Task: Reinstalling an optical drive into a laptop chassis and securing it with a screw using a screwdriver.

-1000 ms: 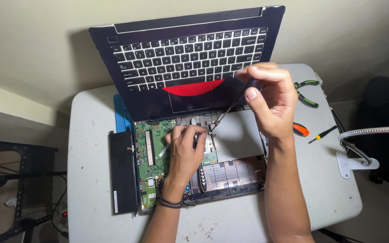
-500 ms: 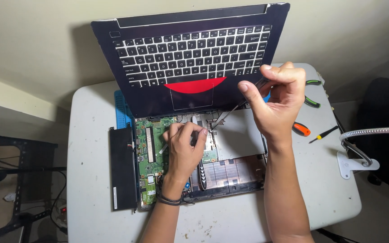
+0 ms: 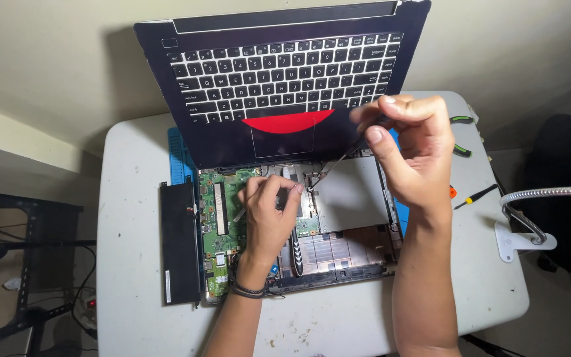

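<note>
Between my right fingertips (image 3: 373, 134) I pinched the handle of a thin screwdriver (image 3: 336, 163), its dark slender shaft slanting down and leftward to a small metal bracket on the opened laptop base (image 3: 351, 251). My right hand (image 3: 412, 153) hung curled above the plain grey metal plate (image 3: 351, 195), thumb and forefinger closed tight on the tool. My left hand (image 3: 269, 215) lay palm down on the green circuit board (image 3: 223, 218), fingers bent and pressed against the parts there; whether they held anything small beneath them I could not tell. A dark band circled that wrist.

That board looked flat and matte green, dotted with little silvery parts, with a long memory stick standing lengthwise near its left edge. Beside it, below the grey plate, sat a dull reddish-brown panel ruled with fine lines. The keyboard deck (image 3: 279, 86), dark and glossy with white-lettered black keys, stood tilted up behind the base, a red half-oval sticker above its touchpad. A long black battery (image 3: 180, 241), flat and rectangular, lay just left of the base on the pale, smooth plastic table (image 3: 133, 284). A blue mat (image 3: 178, 155) showed beneath the laptop. To the right lay green-handled pliers (image 3: 460, 135), a small black screwdriver (image 3: 476, 196), and a white clamp base with a ribbed metal gooseneck (image 3: 543, 198).
</note>
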